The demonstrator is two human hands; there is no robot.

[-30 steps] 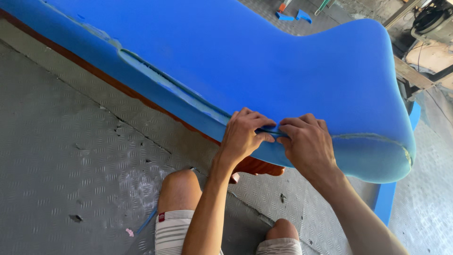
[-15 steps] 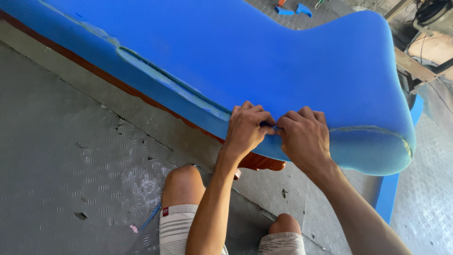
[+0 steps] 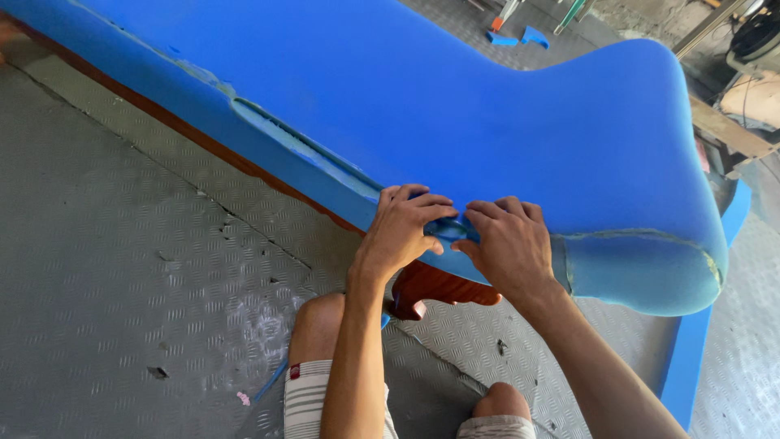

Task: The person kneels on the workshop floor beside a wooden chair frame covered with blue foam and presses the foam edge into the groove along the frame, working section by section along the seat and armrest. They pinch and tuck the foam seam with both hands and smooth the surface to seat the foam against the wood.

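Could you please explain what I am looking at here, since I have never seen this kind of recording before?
There is no machine: a person wears a camera on the head, so the single picture looks down at their own bare arms and knees. The left hand and right hand press and pinch the front edge of a large curved blue foam cushion, which covers a reddish-brown wooden furniture frame. Whether the fingers hold anything besides foam is hidden. Everything sits on a grey patterned metal floor. Small blue foam scraps lie beyond.
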